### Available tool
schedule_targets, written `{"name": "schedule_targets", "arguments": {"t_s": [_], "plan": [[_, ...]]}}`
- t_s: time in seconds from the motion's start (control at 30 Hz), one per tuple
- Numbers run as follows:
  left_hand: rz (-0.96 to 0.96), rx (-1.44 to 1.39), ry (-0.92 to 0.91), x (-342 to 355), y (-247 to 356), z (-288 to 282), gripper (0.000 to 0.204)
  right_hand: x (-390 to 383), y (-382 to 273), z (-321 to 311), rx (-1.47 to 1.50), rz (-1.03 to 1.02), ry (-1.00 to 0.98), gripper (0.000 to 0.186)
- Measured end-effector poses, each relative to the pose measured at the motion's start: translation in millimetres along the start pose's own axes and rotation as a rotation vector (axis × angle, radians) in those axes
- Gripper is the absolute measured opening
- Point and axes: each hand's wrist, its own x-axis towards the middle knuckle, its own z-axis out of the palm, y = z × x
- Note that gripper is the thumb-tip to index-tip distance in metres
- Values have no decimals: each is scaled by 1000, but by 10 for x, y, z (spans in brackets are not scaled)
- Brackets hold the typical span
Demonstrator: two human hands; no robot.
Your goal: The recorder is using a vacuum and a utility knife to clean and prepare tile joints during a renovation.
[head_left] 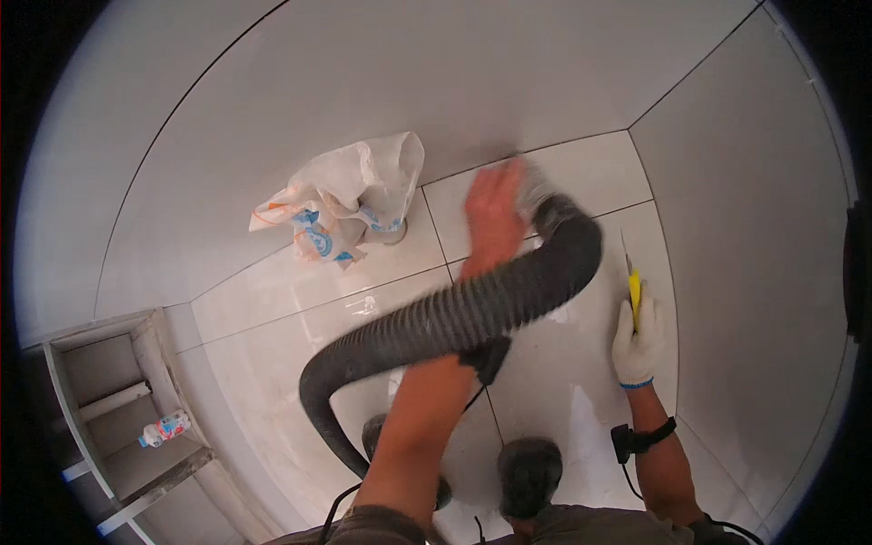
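My bare left hand (495,204) is smeared by motion near the foot of the far wall, its fingers closed at the pale, see-through end piece of a black ribbed vacuum hose (454,313). The hose bends back from there and crosses over my left forearm toward my feet. In a white knit glove, my right hand (639,343) is low by the right wall. It grips a yellow-handled tool (634,286) with a thin pointed metal blade aimed away from me.
A crumpled white plastic bag (341,195) stands against the far wall, partly around a small round container (391,234). At lower left, a recessed shelf frame (154,354) holds a small bottle (165,429). My dark shoes (530,472) are on the glossy tiled floor (554,381).
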Motion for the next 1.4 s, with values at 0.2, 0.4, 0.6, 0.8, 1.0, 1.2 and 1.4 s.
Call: {"name": "schedule_targets", "arguments": {"t_s": [0.2, 0.4, 0.6, 0.8, 1.0, 1.2, 1.4], "plan": [[-128, 327, 96, -1051, -208, -1199, 60, 53, -124, -39, 54, -26, 17, 47], [-518, 523, 145, -1583, -456, -1812, 38, 74, -394, -18, 88, -42, -29, 46], [-666, -141, 582, -872, -607, -1699, 27, 364, -1320, 302, 430, -131, -347, 44], [-722, -202, 498, -1145, -131, -1465, 28, 881, -1969, 637, 369, -60, -579, 39], [-880, -285, 597, -1228, 127, -1573, 32, 518, -2136, 812, 136, -180, -637, 48], [-799, -197, 645, -1334, 69, -1539, 33, 213, -2169, 808, 231, -308, -666, 59], [-850, -198, 609, -1403, 110, -1657, 36, 503, -2245, 691, -65, -482, -548, 47]]}}
